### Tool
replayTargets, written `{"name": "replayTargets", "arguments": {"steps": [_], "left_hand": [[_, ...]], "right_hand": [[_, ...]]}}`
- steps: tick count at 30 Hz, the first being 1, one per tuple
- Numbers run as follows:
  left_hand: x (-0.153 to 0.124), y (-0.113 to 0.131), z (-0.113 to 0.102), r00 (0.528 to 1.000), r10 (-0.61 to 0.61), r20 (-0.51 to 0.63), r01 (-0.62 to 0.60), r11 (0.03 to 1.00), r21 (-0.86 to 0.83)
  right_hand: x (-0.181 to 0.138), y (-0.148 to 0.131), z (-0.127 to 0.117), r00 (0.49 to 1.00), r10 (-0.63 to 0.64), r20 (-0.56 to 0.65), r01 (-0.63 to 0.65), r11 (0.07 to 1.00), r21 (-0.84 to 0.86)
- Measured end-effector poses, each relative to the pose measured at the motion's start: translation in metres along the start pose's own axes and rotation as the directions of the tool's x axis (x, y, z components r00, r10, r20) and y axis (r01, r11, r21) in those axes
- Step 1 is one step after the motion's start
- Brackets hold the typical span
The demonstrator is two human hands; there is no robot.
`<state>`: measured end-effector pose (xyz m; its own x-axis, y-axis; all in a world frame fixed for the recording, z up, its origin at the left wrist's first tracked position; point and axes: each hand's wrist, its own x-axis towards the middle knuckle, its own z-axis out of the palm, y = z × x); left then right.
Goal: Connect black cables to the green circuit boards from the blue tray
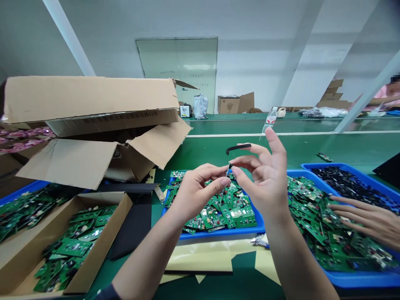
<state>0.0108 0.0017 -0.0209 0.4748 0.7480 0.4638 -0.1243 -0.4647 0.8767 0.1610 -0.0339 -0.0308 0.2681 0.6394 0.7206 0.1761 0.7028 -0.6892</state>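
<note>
Thin piece (pixel 223 194), pinched by left hand (pixel 200 189) and right hand (pixel 268 177); black strip (pixel 238 147), at right index fingertip, could drop inside blue tray's (pixel 218 234) edges should contact slip.

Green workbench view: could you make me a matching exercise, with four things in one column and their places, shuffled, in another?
Things:
1. Water bottle
2. Black strip
3. Pliers
4. Low carton of circuit boards

Places:
A. By the near edge of the middle blue tray
B. At the lower left of the picture
C. On the far side, beyond the raised right hand
D. At the right hand's fingers

Pairs: 1-C, 2-D, 3-A, 4-B
</note>
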Motion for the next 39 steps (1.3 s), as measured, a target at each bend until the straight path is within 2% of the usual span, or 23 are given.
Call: {"name": "replayTargets", "arguments": {"steps": [6,13,16,19,23,26,29,31,33,35,37,38,39], "left_hand": [[0.001,0.004,0.005,0.987,-0.156,-0.038,0.153,0.986,-0.067],[0.002,0.003,0.005,0.976,-0.209,-0.069,0.201,0.974,-0.102],[0.004,0.002,0.001,0.973,-0.221,-0.065,0.214,0.972,-0.101],[0.005,0.0,-0.001,0.97,-0.242,-0.01,0.24,0.966,-0.099],[0.007,-0.006,0.002,0.964,-0.263,0.042,0.266,0.955,-0.133],[0.007,-0.013,0.005,0.966,-0.252,0.051,0.257,0.959,-0.12],[0.008,-0.019,0.004,0.971,-0.224,0.089,0.228,0.973,-0.04],[0.008,-0.021,-0.001,0.973,-0.213,0.092,0.204,0.974,0.098],[0.008,-0.02,-0.005,0.968,-0.221,0.118,0.169,0.925,0.34],[0.008,-0.02,-0.006,0.928,-0.293,0.23,0.092,0.779,0.62],[0.007,-0.023,-0.002,0.824,-0.43,0.368,-0.044,0.6,0.799],[0.006,-0.025,0.002,0.761,-0.498,0.416,-0.111,0.532,0.839],[0.005,-0.029,0.007,0.717,-0.538,0.442,-0.15,0.501,0.853]], "right_hand": [[-0.002,0.005,0.003,0.989,-0.145,0.009,0.145,0.977,-0.153],[-0.002,0.011,0.005,0.985,-0.163,0.049,0.17,0.959,-0.227],[0.0,0.013,0.002,0.991,-0.118,0.064,0.129,0.972,-0.197],[0.003,0.013,-0.003,0.998,-0.031,0.063,0.04,0.986,-0.16],[0.003,0.015,-0.005,0.99,0.103,0.097,-0.092,0.989,-0.112],[0.002,0.02,-0.004,0.986,0.139,0.092,-0.127,0.983,-0.131],[0.008,0.028,-0.008,0.987,0.147,0.063,-0.134,0.975,-0.176],[0.016,0.036,-0.019,0.986,0.166,0.023,-0.156,0.958,-0.239],[0.026,0.045,-0.036,0.973,0.227,-0.028,-0.221,0.902,-0.372],[0.035,0.055,-0.058,0.933,0.354,-0.063,-0.325,0.754,-0.572],[0.041,0.067,-0.083,0.867,0.482,-0.124,-0.391,0.505,-0.769],[0.043,0.072,-0.095,0.821,0.545,-0.171,-0.412,0.359,-0.837],[0.043,0.078,-0.107,0.778,0.593,-0.209,-0.411,0.229,-0.882]]}}
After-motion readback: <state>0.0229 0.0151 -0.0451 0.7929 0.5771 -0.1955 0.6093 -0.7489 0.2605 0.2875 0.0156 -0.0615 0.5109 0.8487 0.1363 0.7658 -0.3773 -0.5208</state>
